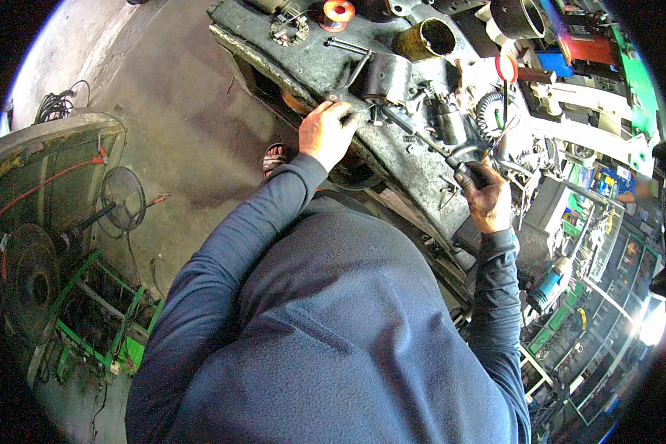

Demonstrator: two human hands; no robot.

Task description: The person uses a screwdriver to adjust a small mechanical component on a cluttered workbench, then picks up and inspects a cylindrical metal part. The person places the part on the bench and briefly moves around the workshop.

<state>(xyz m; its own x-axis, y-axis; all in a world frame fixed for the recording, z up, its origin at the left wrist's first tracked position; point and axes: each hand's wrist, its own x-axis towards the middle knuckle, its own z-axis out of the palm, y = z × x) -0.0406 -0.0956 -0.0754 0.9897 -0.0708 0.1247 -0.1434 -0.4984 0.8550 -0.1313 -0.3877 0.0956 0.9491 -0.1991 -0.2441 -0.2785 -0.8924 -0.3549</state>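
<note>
My left hand [325, 135] is at the near edge of a dark, worn workbench [414, 174], thumb and fingers pinched together. What they grip is too small to make out. In my right hand [486, 196] is a long rod-shaped tool [424, 138] with a dark handle, its far end pointing at my left fingertips. Just beyond the left fingers lies a metal lever with a ringed end [357, 68]. Next to the tool's far end stands a dark metal cylinder [387, 78]. A smaller dark cylinder [451, 123] sits beyond the shaft.
A red spool [337, 13] and an open yellowish cylinder [425, 39] stand farther back on the bench. A black coiled cord [489, 115] lies right of the tool. Clamps on red cable [102, 153] hang at left. A sandaled foot [274, 159] shows on the floor; another person [633, 192] is far right.
</note>
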